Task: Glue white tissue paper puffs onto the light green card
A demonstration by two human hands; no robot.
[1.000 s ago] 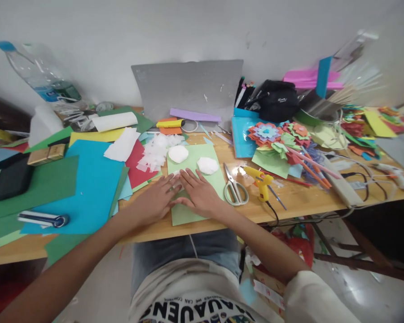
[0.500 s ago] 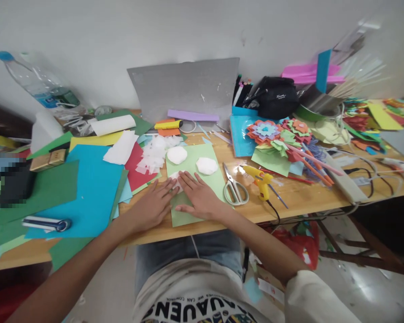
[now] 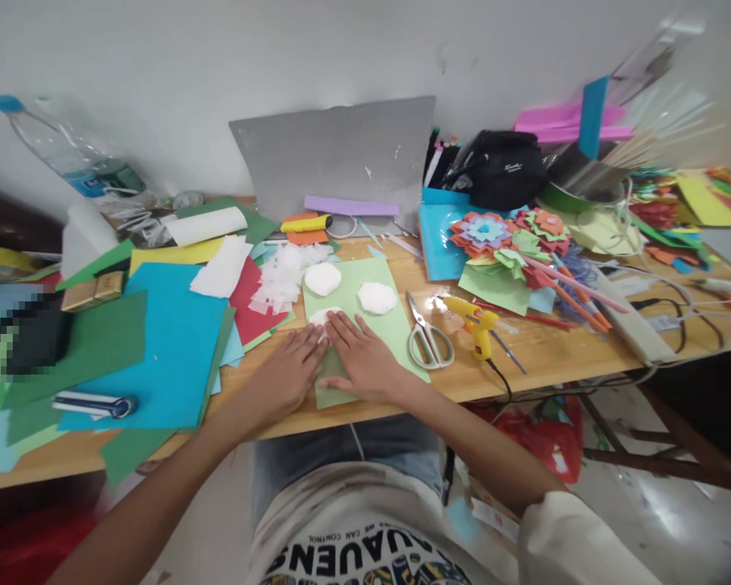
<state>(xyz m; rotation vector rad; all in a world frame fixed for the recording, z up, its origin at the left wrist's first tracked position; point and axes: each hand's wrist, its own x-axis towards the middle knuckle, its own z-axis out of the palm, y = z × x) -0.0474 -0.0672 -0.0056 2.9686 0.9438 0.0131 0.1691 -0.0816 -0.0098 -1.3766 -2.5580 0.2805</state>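
Note:
On a light green sheet of paper (image 3: 395, 341) lie two white rounded pads (image 3: 322, 279), which look like tissue or cotton. A third white piece (image 3: 324, 315) is on the sheet under my fingertips and mostly hidden. My left hand (image 3: 292, 366) rests flat, its fingers stretched over the left side of that piece. From the right, my right hand (image 3: 365, 357) presses on it too, fingers extended and thumb spread over the green sheet. Neither hand grasps anything. Just right of the sheet lie scissors (image 3: 430, 341), their blades pointing away from me.
A yellow glue gun (image 3: 476, 325) with a cord lies beyond the scissors. Paper flowers (image 3: 484, 231) are at the back right. White tissue scraps (image 3: 283, 276), a blue sheet (image 3: 176, 341) and a stapler-like tool (image 3: 94, 404) are on the left. A grey board (image 3: 335, 158) leans on the wall.
The camera view has shifted slightly. Both hands stay on the white piece, with a little more of it showing above the fingertips.

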